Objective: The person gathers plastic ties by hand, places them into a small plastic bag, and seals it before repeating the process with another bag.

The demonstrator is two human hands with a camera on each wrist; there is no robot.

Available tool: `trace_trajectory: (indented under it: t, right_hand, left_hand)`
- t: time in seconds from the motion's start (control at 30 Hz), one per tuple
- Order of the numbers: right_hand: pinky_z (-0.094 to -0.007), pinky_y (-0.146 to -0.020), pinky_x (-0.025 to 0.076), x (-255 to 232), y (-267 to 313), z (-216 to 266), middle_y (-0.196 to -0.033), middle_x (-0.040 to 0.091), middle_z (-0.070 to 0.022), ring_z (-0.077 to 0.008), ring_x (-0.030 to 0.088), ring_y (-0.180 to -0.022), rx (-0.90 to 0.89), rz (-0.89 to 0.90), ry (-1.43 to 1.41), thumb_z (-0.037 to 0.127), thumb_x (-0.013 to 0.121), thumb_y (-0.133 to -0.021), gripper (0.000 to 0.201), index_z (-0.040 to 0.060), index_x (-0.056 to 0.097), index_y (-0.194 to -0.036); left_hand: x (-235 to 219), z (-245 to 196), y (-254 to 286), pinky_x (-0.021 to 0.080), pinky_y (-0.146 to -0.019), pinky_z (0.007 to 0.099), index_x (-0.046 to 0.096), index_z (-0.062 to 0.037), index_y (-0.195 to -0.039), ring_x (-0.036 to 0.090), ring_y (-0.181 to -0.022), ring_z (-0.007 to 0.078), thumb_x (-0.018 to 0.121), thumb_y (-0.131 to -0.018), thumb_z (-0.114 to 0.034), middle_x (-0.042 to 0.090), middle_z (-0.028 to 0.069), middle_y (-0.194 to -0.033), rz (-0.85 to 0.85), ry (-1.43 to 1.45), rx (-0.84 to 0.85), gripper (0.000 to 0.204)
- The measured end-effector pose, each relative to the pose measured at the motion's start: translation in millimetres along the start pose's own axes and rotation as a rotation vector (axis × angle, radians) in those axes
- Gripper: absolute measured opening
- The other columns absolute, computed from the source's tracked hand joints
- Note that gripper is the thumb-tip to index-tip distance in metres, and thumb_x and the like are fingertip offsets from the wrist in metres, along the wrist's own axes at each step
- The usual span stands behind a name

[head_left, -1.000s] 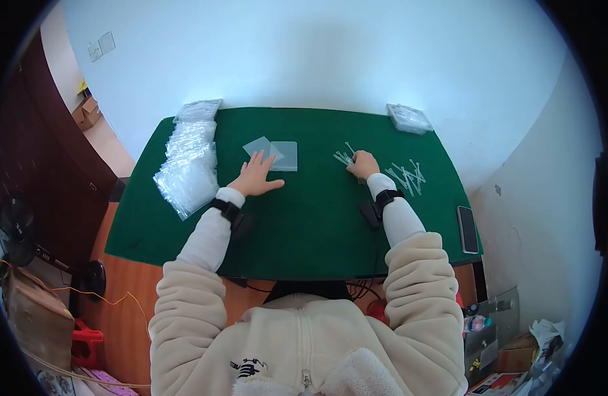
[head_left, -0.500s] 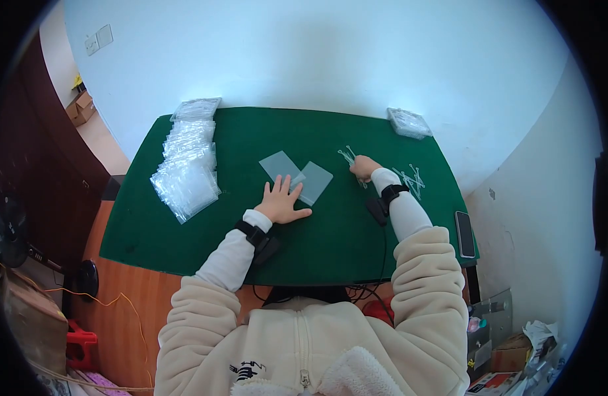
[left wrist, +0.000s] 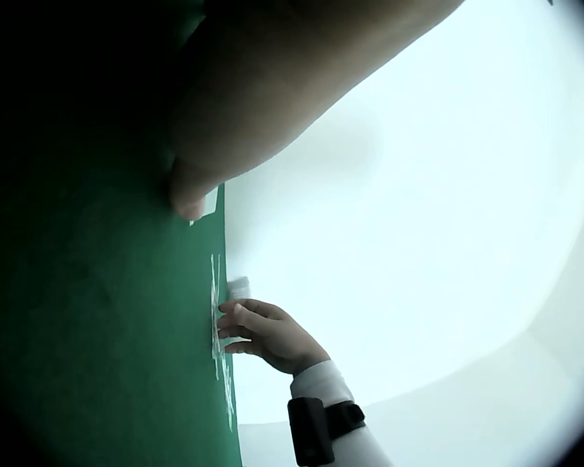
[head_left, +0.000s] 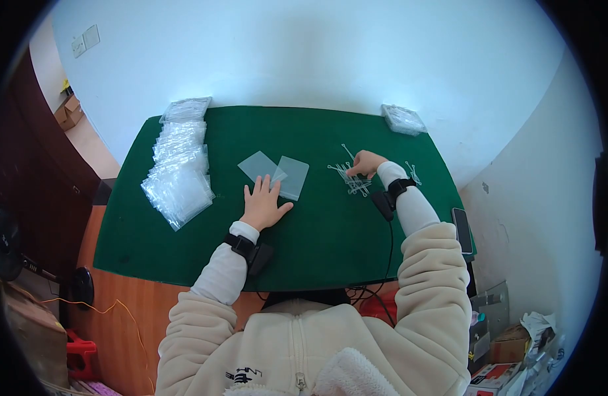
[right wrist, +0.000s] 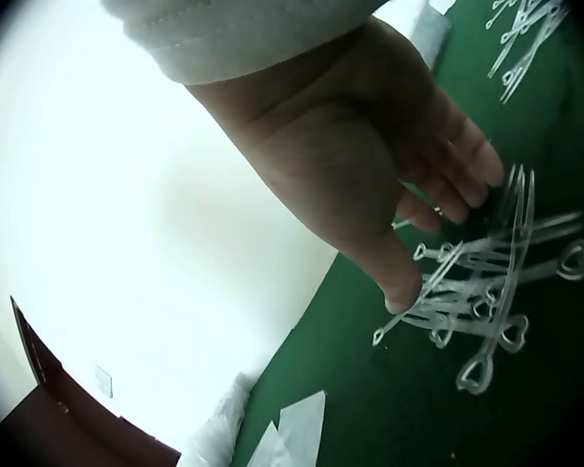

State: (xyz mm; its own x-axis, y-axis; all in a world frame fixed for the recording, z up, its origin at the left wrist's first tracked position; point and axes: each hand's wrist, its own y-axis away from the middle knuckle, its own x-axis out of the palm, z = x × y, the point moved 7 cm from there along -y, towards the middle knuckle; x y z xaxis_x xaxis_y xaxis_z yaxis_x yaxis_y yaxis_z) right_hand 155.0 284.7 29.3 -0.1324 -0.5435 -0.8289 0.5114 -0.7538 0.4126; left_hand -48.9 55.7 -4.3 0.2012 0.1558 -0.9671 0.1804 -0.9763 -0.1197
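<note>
In the head view my left hand (head_left: 260, 206) is spread flat, its fingertips on the lower part of two overlapping translucent bags (head_left: 294, 179). My right hand (head_left: 370, 164) is over a loose pile of clear sticks (head_left: 356, 186). The right wrist view shows heart-shaped loops on the sticks (right wrist: 511, 331); the thumb and fingers of my right hand (right wrist: 370, 165) are apart, with the thumb tip at one stick. In the left wrist view my left hand (left wrist: 292, 88) hides most of the bags, and my right hand (left wrist: 277, 339) is beyond.
Many clear packets (head_left: 180, 191) lie in an overlapping row on the left of the green table (head_left: 304, 264). Another packet stack (head_left: 404, 120) stands at the back right. A few sticks (head_left: 414, 174) lie right of my right hand, and a phone (head_left: 461, 231) near the right edge.
The sticks by my right hand have spread into a wider pile, and fewer lie farther right. Its fingers have loosened. The bags have turned and shifted nearer under my left hand.
</note>
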Motion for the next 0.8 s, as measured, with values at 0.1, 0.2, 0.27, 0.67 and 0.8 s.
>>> trace_trajectory:
  t: [0.1,0.2,0.27,0.67,0.8]
  right_hand:
    - [-0.0320,-0.064,0.050,8,3,20,-0.083,0.064,-0.0115,-0.0214,0.062,-0.071,-0.189,-0.208,0.382,0.037,0.074,-0.069,0.049,-0.0012,0.061,-0.097]
    - [-0.0330,-0.066,0.049,16,2,16,-0.080,0.065,-0.0111,-0.0227,0.061,-0.071,-0.168,-0.069,0.252,0.035,0.072,-0.071,0.043,-0.0015,0.063,-0.090]
    - [-0.0336,-0.067,0.049,22,2,12,-0.078,0.065,-0.0109,-0.0234,0.061,-0.070,-0.150,0.001,0.182,0.034,0.071,-0.071,0.040,-0.0016,0.064,-0.087]
    - [-0.0357,-0.069,0.049,1,0,-1,-0.077,0.066,-0.0120,-0.0227,0.062,-0.073,-0.099,-0.001,0.130,0.027,0.064,-0.074,0.026,0.0026,0.068,-0.081]
    - [-0.0365,-0.073,0.050,-20,-9,0,-0.084,0.067,-0.0151,-0.0286,0.064,-0.080,-0.057,-0.396,0.179,0.028,0.065,-0.076,0.028,0.0020,0.067,-0.085]
  left_hand:
    - [0,0,0,0.015,-0.105,0.0602,0.036,-0.0080,-0.136,0.020,-0.135,0.0361,0.051,-0.083,-0.054,0.026,0.0201,-0.144,-0.019,0.022,-0.001,0.072]
    - [1,2,-1,0.015,-0.104,0.0610,0.036,-0.0077,-0.136,0.020,-0.135,0.0362,0.052,-0.083,-0.053,0.027,0.0205,-0.143,-0.032,0.047,0.001,0.071]
    - [0,1,0,0.014,-0.104,0.0617,0.038,-0.0076,-0.135,0.020,-0.135,0.0363,0.052,-0.083,-0.052,0.028,0.0208,-0.143,-0.041,0.074,0.010,0.070]
    - [-2,-1,2,0.014,-0.103,0.0625,0.041,-0.0073,-0.132,0.020,-0.135,0.0366,0.056,-0.082,-0.048,0.030,0.0212,-0.140,-0.068,0.107,0.035,0.066]
    - [-6,-4,1,0.014,-0.103,0.0625,0.043,-0.0076,-0.130,0.018,-0.135,0.0368,0.058,-0.082,-0.046,0.030,0.0204,-0.140,-0.106,0.121,0.069,0.063]
